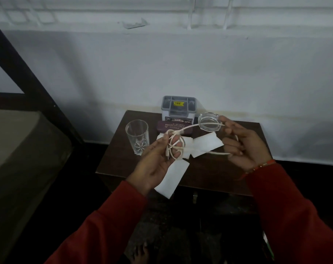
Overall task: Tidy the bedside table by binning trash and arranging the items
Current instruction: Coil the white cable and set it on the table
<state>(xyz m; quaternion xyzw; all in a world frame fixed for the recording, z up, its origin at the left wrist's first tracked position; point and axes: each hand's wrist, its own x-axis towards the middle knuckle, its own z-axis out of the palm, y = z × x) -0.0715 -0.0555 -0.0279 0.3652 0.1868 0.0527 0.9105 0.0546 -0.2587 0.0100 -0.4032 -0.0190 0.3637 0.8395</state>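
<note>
White cable held above table: left hand pinches coiled end, right hand grips loose run. Best keep loops even, tuck tail, avoid glass left of cable.

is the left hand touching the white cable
Touching. The head view shows the left hand holding the coiled end of the white cable between its fingers.

Dark wooden bedside table against white wall; on it: clear drinking glass at left; grey organiser box at back; maroon case; glass ashtray; white paper pieces.
</note>
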